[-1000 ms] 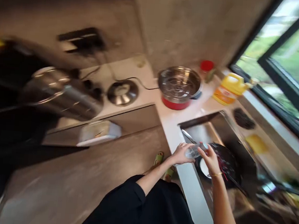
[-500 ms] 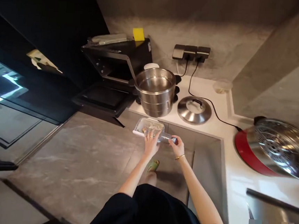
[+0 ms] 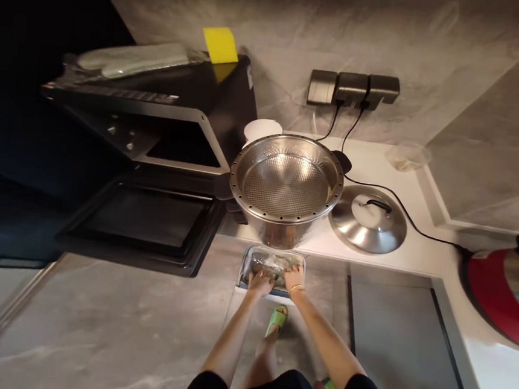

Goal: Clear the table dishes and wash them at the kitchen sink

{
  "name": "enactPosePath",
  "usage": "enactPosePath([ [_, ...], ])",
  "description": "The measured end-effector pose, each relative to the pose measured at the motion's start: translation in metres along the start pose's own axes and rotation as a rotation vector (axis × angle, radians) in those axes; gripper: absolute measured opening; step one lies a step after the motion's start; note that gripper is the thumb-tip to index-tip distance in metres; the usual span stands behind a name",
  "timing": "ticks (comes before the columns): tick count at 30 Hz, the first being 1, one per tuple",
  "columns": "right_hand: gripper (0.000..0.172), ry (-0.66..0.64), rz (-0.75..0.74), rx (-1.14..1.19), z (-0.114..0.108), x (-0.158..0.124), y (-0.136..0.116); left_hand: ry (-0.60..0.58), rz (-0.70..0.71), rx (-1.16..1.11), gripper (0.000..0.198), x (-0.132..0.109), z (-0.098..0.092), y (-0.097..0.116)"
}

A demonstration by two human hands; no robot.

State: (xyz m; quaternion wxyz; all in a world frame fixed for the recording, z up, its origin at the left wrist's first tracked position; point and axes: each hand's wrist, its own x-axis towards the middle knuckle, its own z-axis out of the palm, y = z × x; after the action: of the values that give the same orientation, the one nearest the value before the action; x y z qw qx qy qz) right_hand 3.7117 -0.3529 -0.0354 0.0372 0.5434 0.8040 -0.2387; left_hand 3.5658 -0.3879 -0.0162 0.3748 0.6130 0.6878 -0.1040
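Both hands reach down into a small bin with a pale rim, below the counter's front edge. My left hand lies over its left part, fingers apart on the contents. My right hand, with a gold bracelet at the wrist, presses on the right part, its fingers loosely spread and their tips partly hidden. Crumpled clear plastic fills the bin around my fingers, with a small green spot between the hands. Whether the bottle is among it I cannot tell.
Above the bin, a steel pot with a perforated steamer insert stands on the white counter. Right of it lies a steel lid. A countertop oven has its door down. A red-based cooker stands at right.
My hands, earlier around a clear plastic bottle with its cap in my right fingers, have moved down into the bin. The view has shifted closer to the pot.
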Motion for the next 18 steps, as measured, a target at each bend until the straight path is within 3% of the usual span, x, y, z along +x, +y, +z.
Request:
enactPosePath([
  [2, 0.035, -0.030, 0.074, -0.048, 0.001, 0.008, -0.007, -0.023, -0.020, 0.053, 0.042, 0.005, -0.006, 0.005],
  [5, 0.031, -0.032, 0.114, -0.068, -0.008, 0.005, -0.019, 0.048, -0.059, 0.195, 0.039, -0.002, -0.021, 0.021],
  [9, 0.031, 0.090, 0.109, 0.063, -0.039, -0.039, -0.026, 0.105, 0.004, 0.253, 0.037, -0.038, -0.046, 0.065],
  [11, 0.035, 0.195, 0.200, 0.173, -0.055, -0.078, -0.018, 0.123, 0.117, 0.225, 0.035, -0.060, -0.050, 0.098],
  [13, 0.040, 0.305, 0.348, 0.290, -0.065, -0.125, 0.002, 0.159, 0.314, 0.189, 0.033, -0.080, -0.043, 0.138],
  [16, 0.044, 0.537, 0.546, 0.494, -0.066, -0.215, 0.046, 0.136, 0.683, 0.142, 0.031, -0.109, -0.006, 0.208],
  [18, 0.042, 0.751, 0.663, 0.599, -0.057, -0.287, 0.076, -0.003, 0.913, 0.104, 0.029, -0.133, 0.032, 0.257],
])
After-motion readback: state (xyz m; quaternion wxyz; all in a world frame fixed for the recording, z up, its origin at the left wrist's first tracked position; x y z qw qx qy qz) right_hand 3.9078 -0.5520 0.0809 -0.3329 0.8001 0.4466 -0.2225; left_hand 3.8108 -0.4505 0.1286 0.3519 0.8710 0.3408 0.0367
